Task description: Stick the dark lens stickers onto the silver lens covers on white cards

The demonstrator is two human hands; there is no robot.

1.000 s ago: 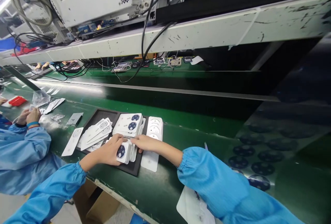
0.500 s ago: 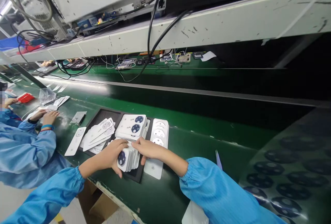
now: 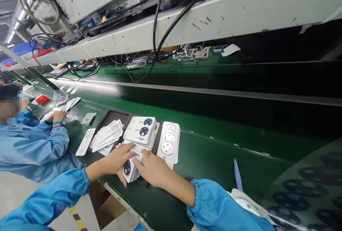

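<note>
In the head view, the left hand [image 3: 117, 159] and the right hand [image 3: 152, 168] close from either side on a small stack of white cards [image 3: 130, 168] standing on edge at the near end of a black tray [image 3: 107, 117] on the green worktop [image 3: 213, 152]. The left hand curls its fingers over the top and its thumb down the front face, where a dark round part shows; the right hand lies flatter, its fingers pressing the other face of the stack. Both hands are half closed on the cards.

The cards look thin, light and smooth, likely to fan or slide apart, so squeezing the two broad faces together with a finger over the top edge seems the safest hold. The dark round parts may mark easily, and are better left untouched.

Farther along the tray lie a taller pile of cards [image 3: 141, 131] with two dark circles on top and a loose fanned heap [image 3: 107, 136]; a white strip of round labels [image 3: 169, 142] sits just beside the tray's right edge. These crowd the stack closely. At the left, another person's hand [image 3: 57, 117] works over small parts, well apart.
</note>
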